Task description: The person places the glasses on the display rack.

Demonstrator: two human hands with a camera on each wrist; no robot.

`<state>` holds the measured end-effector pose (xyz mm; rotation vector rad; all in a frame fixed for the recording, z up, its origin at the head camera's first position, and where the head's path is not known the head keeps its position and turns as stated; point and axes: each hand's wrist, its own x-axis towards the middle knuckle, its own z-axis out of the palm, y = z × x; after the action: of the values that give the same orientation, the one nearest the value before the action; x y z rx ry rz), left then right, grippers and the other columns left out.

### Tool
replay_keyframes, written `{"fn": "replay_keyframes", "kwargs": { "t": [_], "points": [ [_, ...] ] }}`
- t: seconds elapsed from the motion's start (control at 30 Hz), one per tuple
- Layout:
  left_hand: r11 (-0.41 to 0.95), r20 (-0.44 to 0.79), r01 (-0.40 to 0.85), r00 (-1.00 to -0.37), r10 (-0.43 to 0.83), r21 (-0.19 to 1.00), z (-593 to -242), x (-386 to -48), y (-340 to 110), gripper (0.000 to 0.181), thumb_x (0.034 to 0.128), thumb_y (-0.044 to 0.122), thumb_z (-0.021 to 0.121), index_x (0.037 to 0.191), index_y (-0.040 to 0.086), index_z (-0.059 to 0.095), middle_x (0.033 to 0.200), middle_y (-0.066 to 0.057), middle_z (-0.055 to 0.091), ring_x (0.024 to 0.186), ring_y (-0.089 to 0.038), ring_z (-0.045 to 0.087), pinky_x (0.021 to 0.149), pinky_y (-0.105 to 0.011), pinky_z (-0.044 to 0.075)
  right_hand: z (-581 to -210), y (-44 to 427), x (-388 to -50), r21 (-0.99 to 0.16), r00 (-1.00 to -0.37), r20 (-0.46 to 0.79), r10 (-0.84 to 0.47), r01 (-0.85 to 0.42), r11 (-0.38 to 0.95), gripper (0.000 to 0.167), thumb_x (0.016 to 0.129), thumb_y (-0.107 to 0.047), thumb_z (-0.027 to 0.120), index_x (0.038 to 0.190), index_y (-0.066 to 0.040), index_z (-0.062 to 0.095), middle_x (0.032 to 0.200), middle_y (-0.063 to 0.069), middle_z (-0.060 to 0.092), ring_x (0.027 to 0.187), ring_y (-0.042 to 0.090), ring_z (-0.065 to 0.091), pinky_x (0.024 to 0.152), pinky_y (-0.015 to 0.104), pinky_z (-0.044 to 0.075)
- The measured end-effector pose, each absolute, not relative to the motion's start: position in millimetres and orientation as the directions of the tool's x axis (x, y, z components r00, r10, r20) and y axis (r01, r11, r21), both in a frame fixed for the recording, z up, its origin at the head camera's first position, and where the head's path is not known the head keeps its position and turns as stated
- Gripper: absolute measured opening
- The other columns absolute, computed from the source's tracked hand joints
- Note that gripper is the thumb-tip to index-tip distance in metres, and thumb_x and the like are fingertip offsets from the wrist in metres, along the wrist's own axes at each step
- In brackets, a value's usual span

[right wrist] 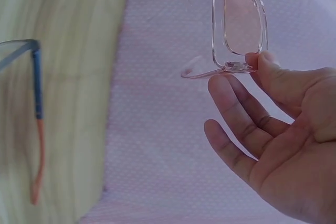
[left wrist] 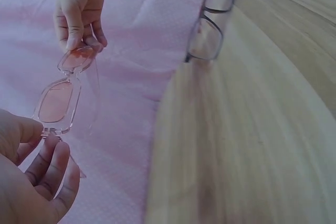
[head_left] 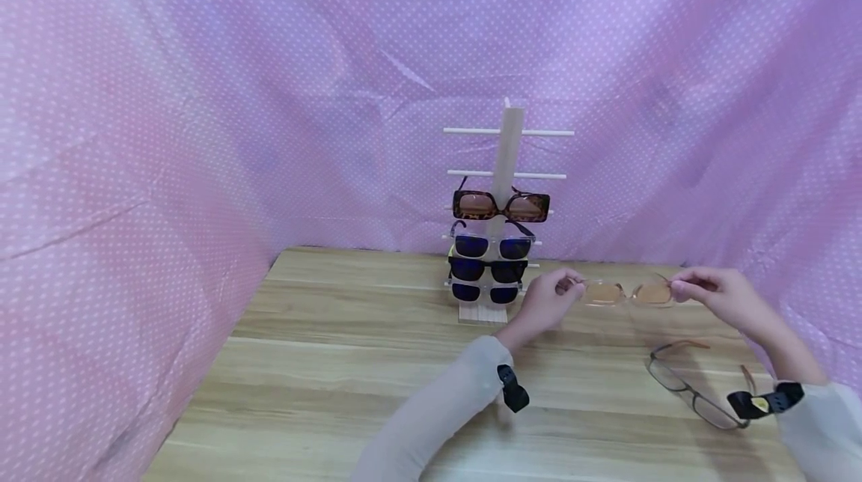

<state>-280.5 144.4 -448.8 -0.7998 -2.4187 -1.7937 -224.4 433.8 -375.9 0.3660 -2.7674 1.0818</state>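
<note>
A pair of clear-framed sunglasses [head_left: 604, 293] with orange-pink lenses is held level above the table, right of the display rack. My left hand [head_left: 548, 296] pinches its left hinge corner between thumb and fingers. At the other corner, my right hand [head_left: 723, 299] pinches the frame near the hinge. In the left wrist view both lenses of the sunglasses [left wrist: 55, 102] show between the two hands. The right wrist view has the right hand [right wrist: 278, 114] with thumb and index finger on the frame corner, a temple arm extending away from it.
A wooden rack [head_left: 508, 156] with white crossbars carries tortoiseshell sunglasses [head_left: 528, 207] and several dark-lensed pairs below. Thin-framed eyeglasses [head_left: 684, 389] lie on the wooden table [head_left: 323, 362] under the right forearm. Pink dotted cloth [head_left: 337, 93] hangs behind and at both sides.
</note>
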Motion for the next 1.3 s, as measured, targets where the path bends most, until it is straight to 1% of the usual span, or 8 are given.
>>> {"fn": "replay_keyframes", "kwargs": {
  "t": [0.17, 0.27, 0.33, 0.5, 0.57, 0.83, 1.13, 1.3],
  "points": [
    [0.172, 0.334, 0.426, -0.856, 0.395, 0.888, -427.6, -274.4, 137.4, 0.014, 0.1020, 0.021, 0.063, 0.106, 0.012, 0.072, 0.087, 0.003, 0.070, 0.076, 0.007, 0.054, 0.071, -0.011, 0.047, -361.8, 431.4, -218.6, -0.611, -0.946, 0.273, -0.175, -0.311, 0.728, 0.011, 0.099, -0.003, 0.064, 0.102, 0.007, 0.070, 0.080, -0.012, 0.073, 0.076, -0.005, 0.065, 0.069, 0.006, 0.047],
    [0.151, 0.351, 0.438, -0.847, 0.399, 0.886, -414.8, -270.8, 133.0, 0.014, 0.1020, 0.020, 0.063, 0.106, 0.010, 0.071, 0.088, 0.000, 0.070, 0.075, 0.007, 0.053, 0.071, -0.010, 0.047, -353.0, 428.3, -215.5, -0.606, -0.934, 0.310, -0.179, -0.339, 0.719, 0.009, 0.098, 0.000, 0.063, 0.101, 0.005, 0.070, 0.079, -0.013, 0.073, 0.074, -0.006, 0.063, 0.060, 0.011, 0.044],
    [0.134, 0.365, 0.450, -0.837, 0.407, 0.883, -406.3, -268.9, 129.3, 0.014, 0.1021, 0.019, 0.062, 0.106, 0.009, 0.071, 0.089, -0.002, 0.071, 0.075, 0.007, 0.054, 0.071, -0.010, 0.047, -346.8, 425.7, -213.5, -0.594, -0.925, 0.332, -0.185, -0.357, 0.721, 0.008, 0.098, 0.001, 0.063, 0.100, 0.003, 0.071, 0.078, -0.014, 0.073, 0.073, -0.007, 0.063, 0.060, 0.012, 0.042],
    [0.102, 0.405, 0.489, -0.808, 0.428, 0.867, -389.6, -266.8, 122.0, 0.016, 0.1025, 0.016, 0.061, 0.109, 0.005, 0.071, 0.092, -0.007, 0.072, 0.076, 0.006, 0.054, 0.070, -0.010, 0.048, -331.9, 420.3, -208.1, -0.569, -0.910, 0.363, -0.203, -0.388, 0.725, 0.009, 0.098, 0.000, 0.063, 0.100, 0.001, 0.072, 0.078, -0.010, 0.074, 0.075, -0.006, 0.065, 0.070, 0.004, 0.043],
    [0.096, 0.420, 0.506, -0.794, 0.439, 0.857, -384.3, -266.7, 120.2, 0.017, 0.1030, 0.016, 0.060, 0.109, 0.004, 0.071, 0.093, -0.007, 0.072, 0.076, 0.006, 0.054, 0.071, -0.010, 0.049, -326.8, 419.2, -206.5, -0.576, -0.908, 0.366, -0.202, -0.392, 0.718, 0.009, 0.098, 0.001, 0.063, 0.100, 0.001, 0.072, 0.078, -0.009, 0.074, 0.075, -0.005, 0.066, 0.070, 0.004, 0.044],
    [0.104, 0.462, 0.564, -0.757, 0.462, 0.819, -361.3, -264.2, 115.3, 0.015, 0.1034, 0.016, 0.061, 0.109, 0.006, 0.070, 0.095, -0.005, 0.072, 0.077, 0.004, 0.056, 0.073, -0.009, 0.050, -310.2, 415.1, -200.4, -0.582, -0.891, 0.418, -0.179, -0.414, 0.700, 0.011, 0.097, 0.004, 0.063, 0.099, -0.003, 0.072, 0.081, -0.020, 0.073, 0.076, -0.011, 0.066, 0.072, 0.001, 0.045],
    [0.105, 0.537, 0.637, -0.717, 0.445, 0.764, -333.9, -261.0, 111.0, 0.015, 0.1037, 0.015, 0.060, 0.110, 0.005, 0.070, 0.095, -0.003, 0.069, 0.081, 0.001, 0.057, 0.077, -0.009, 0.051, -297.2, 406.2, -190.7, -0.610, -0.878, 0.474, -0.064, -0.380, 0.695, 0.012, 0.097, 0.004, 0.063, 0.100, -0.003, 0.073, 0.085, -0.028, 0.070, 0.079, -0.015, 0.064, 0.074, -0.001, 0.043],
    [0.071, 0.573, 0.659, -0.697, 0.432, 0.749, -321.8, -255.7, 106.9, 0.015, 0.1033, 0.014, 0.060, 0.110, 0.005, 0.070, 0.093, -0.002, 0.064, 0.083, 0.000, 0.055, 0.078, -0.011, 0.052, -293.2, 401.4, -189.8, -0.597, -0.832, 0.551, -0.058, -0.442, 0.669, 0.013, 0.096, 0.007, 0.062, 0.100, -0.001, 0.071, 0.082, -0.025, 0.071, 0.078, -0.014, 0.064, 0.078, -0.002, 0.043]
  ]
}}
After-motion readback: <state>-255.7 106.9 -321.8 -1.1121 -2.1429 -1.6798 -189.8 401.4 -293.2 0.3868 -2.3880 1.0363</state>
